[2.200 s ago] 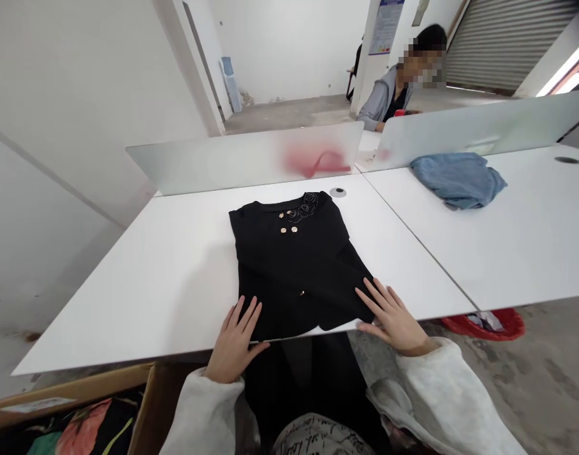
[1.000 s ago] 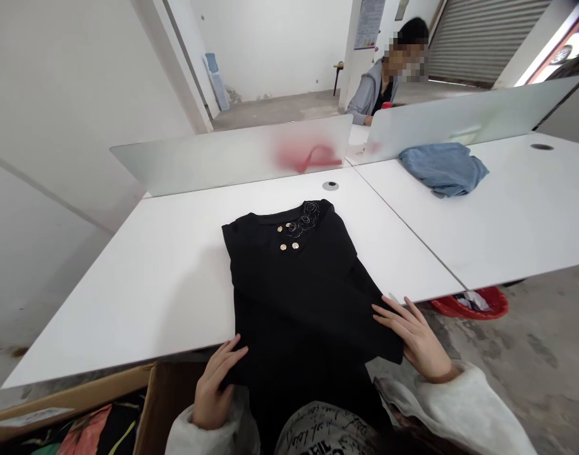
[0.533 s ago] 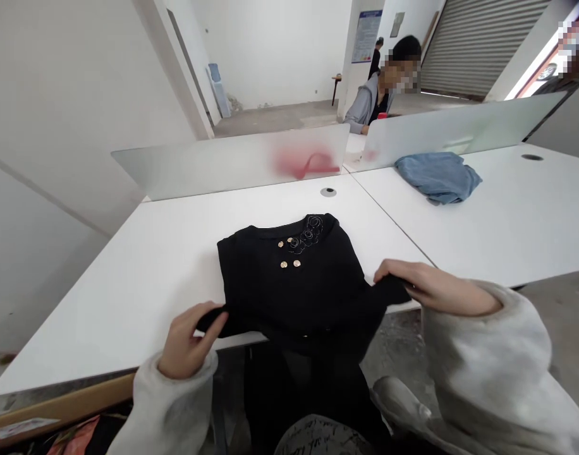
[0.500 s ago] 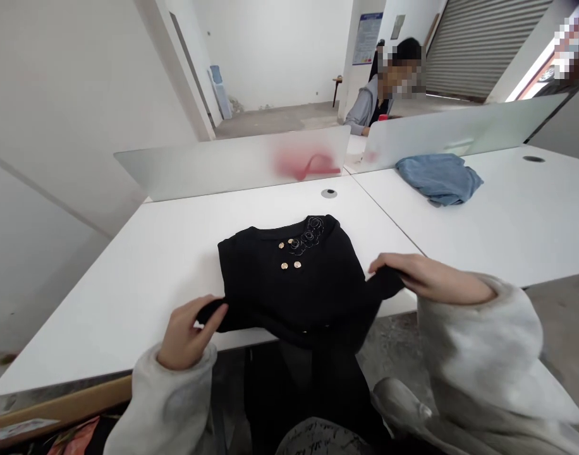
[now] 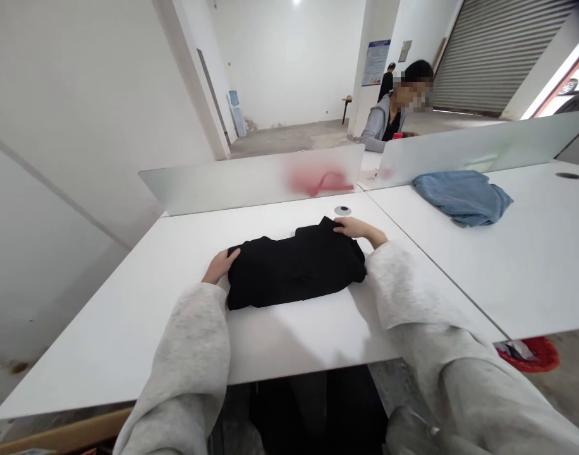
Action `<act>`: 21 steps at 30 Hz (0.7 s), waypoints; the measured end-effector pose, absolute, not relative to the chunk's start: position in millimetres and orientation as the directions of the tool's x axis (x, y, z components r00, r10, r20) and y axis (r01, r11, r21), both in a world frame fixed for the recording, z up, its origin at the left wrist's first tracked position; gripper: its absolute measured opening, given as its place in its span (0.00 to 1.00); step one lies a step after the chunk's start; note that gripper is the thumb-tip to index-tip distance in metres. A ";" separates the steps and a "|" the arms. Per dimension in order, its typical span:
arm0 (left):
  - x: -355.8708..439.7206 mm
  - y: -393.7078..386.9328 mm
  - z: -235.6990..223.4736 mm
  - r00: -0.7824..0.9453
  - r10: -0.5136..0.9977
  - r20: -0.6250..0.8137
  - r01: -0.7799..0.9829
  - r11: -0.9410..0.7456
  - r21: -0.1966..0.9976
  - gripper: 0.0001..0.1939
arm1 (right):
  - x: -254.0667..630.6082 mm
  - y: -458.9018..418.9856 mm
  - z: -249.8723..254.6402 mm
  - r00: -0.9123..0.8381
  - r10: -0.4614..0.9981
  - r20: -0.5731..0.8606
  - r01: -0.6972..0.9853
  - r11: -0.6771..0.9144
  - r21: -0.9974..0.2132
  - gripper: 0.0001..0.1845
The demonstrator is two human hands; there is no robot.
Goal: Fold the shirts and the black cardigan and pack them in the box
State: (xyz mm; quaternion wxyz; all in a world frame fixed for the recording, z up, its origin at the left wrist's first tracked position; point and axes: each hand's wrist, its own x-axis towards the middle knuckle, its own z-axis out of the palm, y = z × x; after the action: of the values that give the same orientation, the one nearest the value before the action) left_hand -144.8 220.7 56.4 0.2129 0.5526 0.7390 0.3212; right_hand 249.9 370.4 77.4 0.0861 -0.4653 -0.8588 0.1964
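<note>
So there's a black top (image 5: 294, 268) folded up on a white table (image 5: 128, 341), left hand (image 5: 218, 265) resting open on its left end, right hand (image 5: 358, 230) lying loosely over its far edge, neither really gripping. Crumpled blue cloth (image 5: 463, 198) sits on the next table (image 5: 531, 272).

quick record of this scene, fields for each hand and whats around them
left hand: on the left edge of the folded black garment
right hand: on the garment's far edge
garment state: folded into a compact rectangle, lying flat
surface: white desk
nearby: crumpled light-blue denim garment on the adjoining desk; frosted divider with a pink smear behind the desks
other people: co-worker in a grey hoodie beyond the divider
</note>
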 end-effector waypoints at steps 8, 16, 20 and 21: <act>-149.1 235.4 21.6 -0.410 0.908 0.091 0.790 0.304 0.533 0.23 | 245.3 378.8 26.5 -0.472 0.880 0.045 0.767 0.435 -0.471 0.14; -136.8 239.5 29.2 -0.385 0.906 0.176 0.870 0.292 0.396 0.26 | 246.6 367.1 19.0 -0.422 0.886 0.190 0.714 0.454 -0.532 0.17; -141.5 243.1 27.3 -0.383 0.909 0.166 0.869 0.295 0.397 0.23 | 248.2 366.2 18.3 -0.368 0.911 0.187 0.756 0.410 -0.510 0.16; -143.3 242.5 28.4 -0.389 0.906 0.168 0.865 0.297 0.404 0.24 | 249.9 366.5 21.5 -0.351 0.918 0.184 0.770 0.395 -0.501 0.17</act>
State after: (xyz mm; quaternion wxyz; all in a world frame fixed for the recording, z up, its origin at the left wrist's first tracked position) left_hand -143.3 242.5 28.4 0.0461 0.5507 0.8039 0.2199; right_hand 249.9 366.5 21.5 0.2225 -0.5242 -0.8051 0.1660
